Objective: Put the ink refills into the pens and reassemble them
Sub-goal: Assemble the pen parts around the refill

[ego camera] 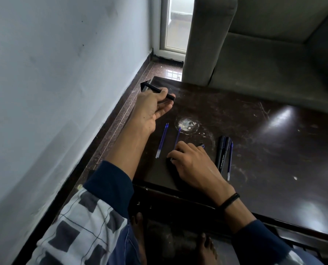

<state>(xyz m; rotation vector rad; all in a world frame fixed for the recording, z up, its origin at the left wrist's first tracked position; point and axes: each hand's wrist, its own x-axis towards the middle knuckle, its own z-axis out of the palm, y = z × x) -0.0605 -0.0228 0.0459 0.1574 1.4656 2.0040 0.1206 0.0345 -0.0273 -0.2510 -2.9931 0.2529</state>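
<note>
My left hand (pixel 151 107) holds a black pen barrel (pixel 157 90) near the far left corner of the dark table (pixel 264 150). A blue ink refill (pixel 162 140) lies loose on the table just below that hand. My right hand (pixel 193 163) rests on the table with its fingertips pinching the lower end of a second blue refill (pixel 177 137). To the right of it lie two black pens (pixel 223 152) side by side, with a third blue refill (pixel 230 161) beside them.
A white scuffed patch (pixel 188 124) marks the tabletop past the refills. A grey sofa (pixel 264 54) stands behind the table. A pale wall (pixel 54 83) runs along the left. My bare feet (pixel 205 245) are under the table's near edge.
</note>
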